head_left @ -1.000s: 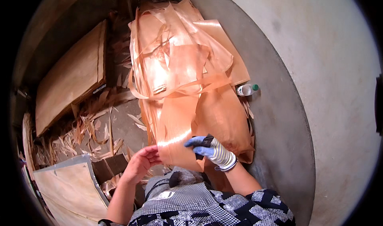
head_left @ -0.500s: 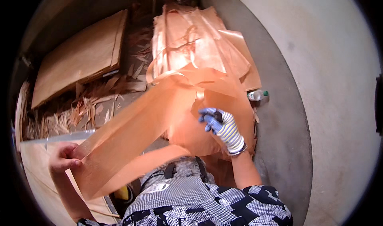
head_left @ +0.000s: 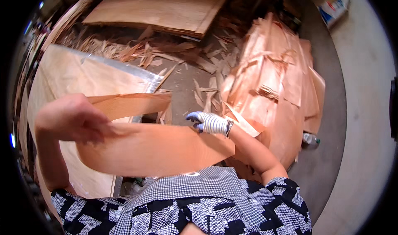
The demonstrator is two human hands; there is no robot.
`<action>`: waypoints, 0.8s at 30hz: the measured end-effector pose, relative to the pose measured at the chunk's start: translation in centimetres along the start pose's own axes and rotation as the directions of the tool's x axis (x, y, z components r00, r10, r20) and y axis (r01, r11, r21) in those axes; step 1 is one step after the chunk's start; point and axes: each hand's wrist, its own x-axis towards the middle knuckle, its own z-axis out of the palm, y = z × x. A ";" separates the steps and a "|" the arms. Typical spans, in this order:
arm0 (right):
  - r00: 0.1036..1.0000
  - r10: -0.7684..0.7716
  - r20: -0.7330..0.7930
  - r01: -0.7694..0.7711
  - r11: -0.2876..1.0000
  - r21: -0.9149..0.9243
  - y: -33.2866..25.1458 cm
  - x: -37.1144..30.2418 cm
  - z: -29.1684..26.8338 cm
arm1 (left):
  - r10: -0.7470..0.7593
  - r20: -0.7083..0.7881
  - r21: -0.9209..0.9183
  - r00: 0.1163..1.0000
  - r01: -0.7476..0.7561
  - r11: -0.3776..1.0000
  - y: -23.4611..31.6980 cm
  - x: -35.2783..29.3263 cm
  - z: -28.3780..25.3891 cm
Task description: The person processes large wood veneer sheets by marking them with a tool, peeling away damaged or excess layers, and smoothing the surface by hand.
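My bare left hand [head_left: 78,117], blurred by motion, grips a thin orange-brown wood veneer sheet [head_left: 153,150] at its left end. The sheet stretches across in front of my apron and curves downward. Behind it another length of veneer [head_left: 132,104] runs from my left hand toward the right; whether both are one piece, I cannot tell. My right hand [head_left: 211,123], in a striped glove with blue fingers, is at the sheet's upper edge near its right end. Its fingers are bent onto that edge, their tips partly hidden.
A heap of veneer sheets [head_left: 269,94] lies to the right, with a plastic bottle [head_left: 311,140] beside it. A flat stack of boards [head_left: 157,9] stands at the back. Veneer scraps [head_left: 141,50] litter the floor. On the left is a pale, metal-edged panel [head_left: 78,75].
The view has swung left. My left hand has lifted the veneer sheet, pulling it off the heap and across my front. My right hand has moved from over the heap to the sheet's edge.
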 end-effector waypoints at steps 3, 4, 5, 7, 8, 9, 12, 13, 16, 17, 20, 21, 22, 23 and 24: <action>0.975 -0.112 0.194 0.109 0.994 0.028 1.0 3.2 3.1 | 0.089 0.028 0.077 0.996 -0.091 0.993 0.3 -1.7 0.6; 0.939 -0.160 0.304 0.141 0.986 0.084 -1.1 4.4 3.6 | 0.063 0.024 0.095 0.998 -0.065 0.993 0.3 -2.6 0.6; 0.912 0.108 0.396 -0.102 0.994 -0.036 -3.1 5.0 3.0 | 0.061 -0.019 0.019 0.998 -0.061 0.998 -0.8 -3.5 0.8; 0.950 -0.024 0.311 0.025 1.000 0.002 -3.2 7.0 1.5 | 0.064 -0.124 -0.117 0.990 -0.079 0.990 -2.8 -4.7 0.7; 0.966 -0.066 0.250 0.067 0.998 0.005 -3.2 7.9 -0.2 | 0.092 -0.142 -0.143 0.986 -0.113 0.983 -3.6 -4.8 0.6; 0.980 -0.031 0.195 -0.006 0.983 0.184 -3.7 8.5 -1.7 | 0.110 -0.157 -0.172 0.981 -0.137 0.975 -4.1 -4.7 0.2; 0.889 -0.201 0.411 0.095 0.960 0.263 -8.8 11.4 -2.9 | 0.075 -0.200 -0.256 0.977 -0.126 0.958 -3.3 -5.0 -0.9; 0.872 -0.143 0.467 -0.014 0.948 0.318 -9.3 11.7 -3.4 | 0.109 -0.199 -0.280 0.974 -0.163 0.946 -4.4 -2.5 -1.9; 0.662 -0.254 0.705 -0.086 0.909 0.409 -8.5 14.6 -3.8 | 0.095 -0.298 -0.373 0.950 -0.208 0.904 -6.0 0.4 -4.0; 0.612 -0.296 0.734 -0.125 0.880 0.459 -6.6 16.0 -4.9 | 0.061 -0.299 -0.421 0.952 -0.189 0.887 -6.4 1.9 -5.3; 0.637 -0.412 0.652 -0.008 0.842 0.540 -4.7 19.7 -8.7 | -0.093 -0.285 -0.506 0.954 -0.067 0.860 -7.2 3.5 -8.0; 0.682 -0.336 0.650 -0.085 0.846 0.526 -3.9 20.3 -11.8 | -0.128 -0.309 -0.530 0.943 -0.059 0.846 -8.8 4.9 -8.3; 0.668 -0.290 0.685 -0.142 0.854 0.500 -3.5 21.1 -15.0 | -0.168 -0.328 -0.554 0.930 -0.045 0.832 -10.0 6.2 -8.7; 0.654 -0.242 0.717 -0.199 0.859 0.471 -3.0 21.9 -18.3 | -0.217 -0.322 -0.584 0.921 -0.012 0.812 -11.3 7.8 -9.2; 0.589 -0.221 0.777 -0.237 0.872 0.428 -2.6 22.7 -21.0 | -0.220 -0.335 -0.579 0.916 -0.016 0.815 -13.1 9.8 -9.5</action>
